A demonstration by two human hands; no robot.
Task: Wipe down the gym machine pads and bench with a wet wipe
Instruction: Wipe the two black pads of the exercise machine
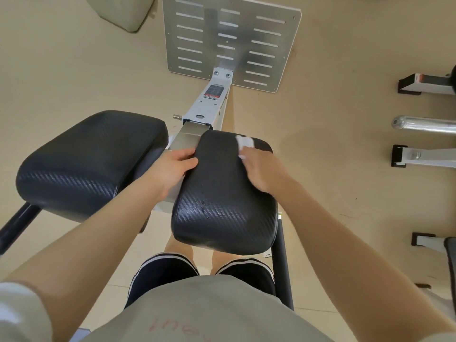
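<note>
The white wet wipe lies bunched at the far edge of the right pad, pressed there under the right hand, whose fingers I cannot see clearly; the left hand curls over that pad's inner edge to steady it. So crumpled, the wipe could skip stretches of the textured vinyl or slip free, and the left pad could be missed.

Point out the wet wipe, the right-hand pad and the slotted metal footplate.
wet wipe (244, 142), head view, middle of the white wad.
right-hand pad (222, 208), head view, bare black top.
slotted metal footplate (192, 48), head view, left slotted area.
</note>
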